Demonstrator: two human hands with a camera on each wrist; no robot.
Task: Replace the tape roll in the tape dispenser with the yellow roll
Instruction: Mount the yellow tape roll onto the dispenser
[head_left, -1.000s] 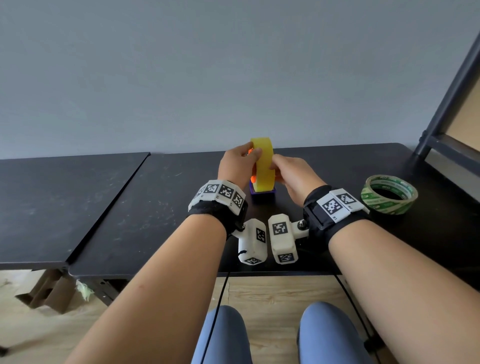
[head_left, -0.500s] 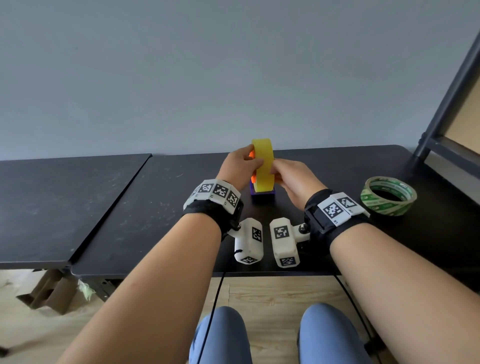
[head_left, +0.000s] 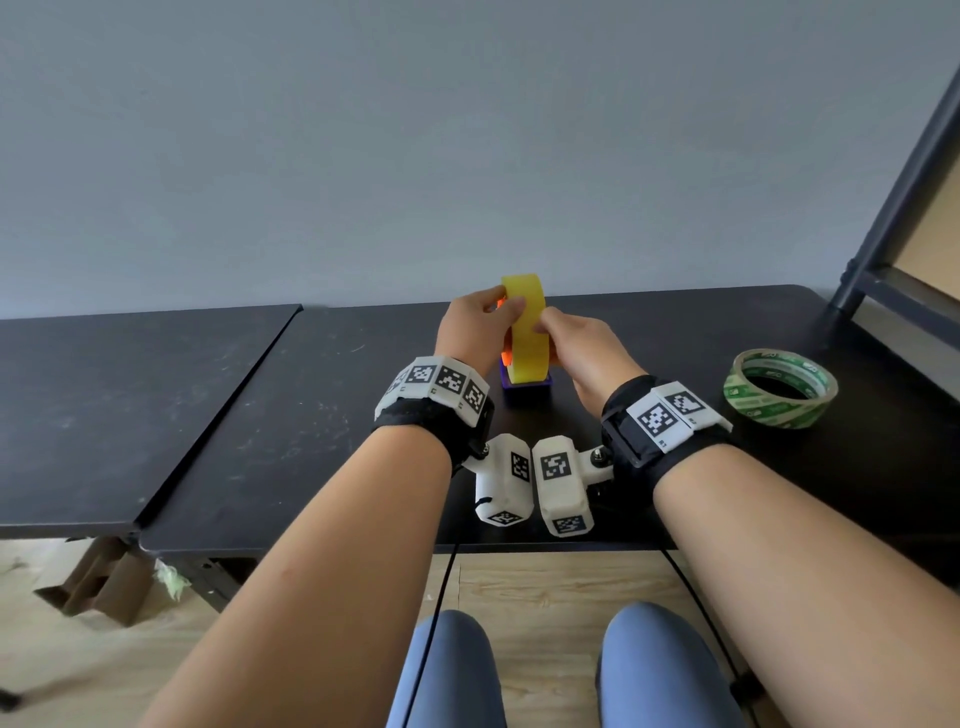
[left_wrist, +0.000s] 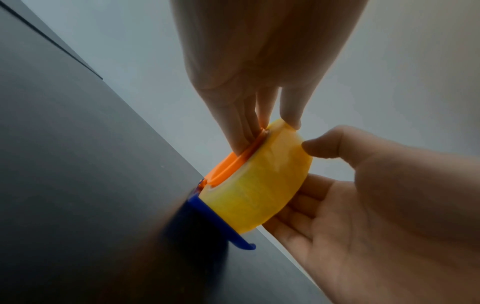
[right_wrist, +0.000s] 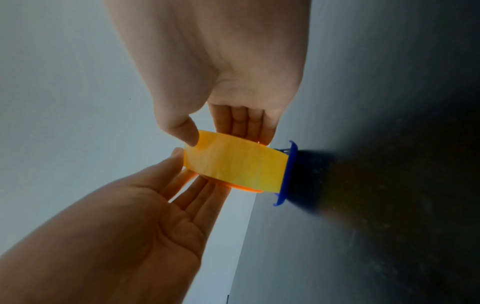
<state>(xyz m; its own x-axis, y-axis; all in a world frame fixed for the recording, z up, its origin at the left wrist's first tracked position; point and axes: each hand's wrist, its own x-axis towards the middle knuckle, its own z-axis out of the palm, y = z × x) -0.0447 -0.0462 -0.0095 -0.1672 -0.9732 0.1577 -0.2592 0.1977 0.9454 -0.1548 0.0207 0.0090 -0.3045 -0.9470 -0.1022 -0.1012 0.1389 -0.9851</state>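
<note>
The yellow roll (head_left: 527, 332) stands on edge on the small blue tape dispenser (head_left: 524, 388) at the middle of the black table (head_left: 311, 415), around the orange hub (left_wrist: 228, 164). My left hand (head_left: 506, 307) holds it from the left, fingers (left_wrist: 241, 131) along the orange flange and thumb on the yellow rim. My right hand (head_left: 545, 325) holds it from the right, thumb (right_wrist: 187, 131) on the rim and fingers flat on the far face. How the roll sits on the hub is hidden.
A green-printed tape roll (head_left: 779, 387) lies flat on the table to the right. A dark metal rack frame (head_left: 893, 218) rises at the far right. A second black table (head_left: 104, 405) adjoins on the left. The wall stands just behind.
Both hands stay on the yellow roll at the dispenser. My right thumb has crept up onto the roll's rim, close to the left thumb. The roll has hardly moved.
</note>
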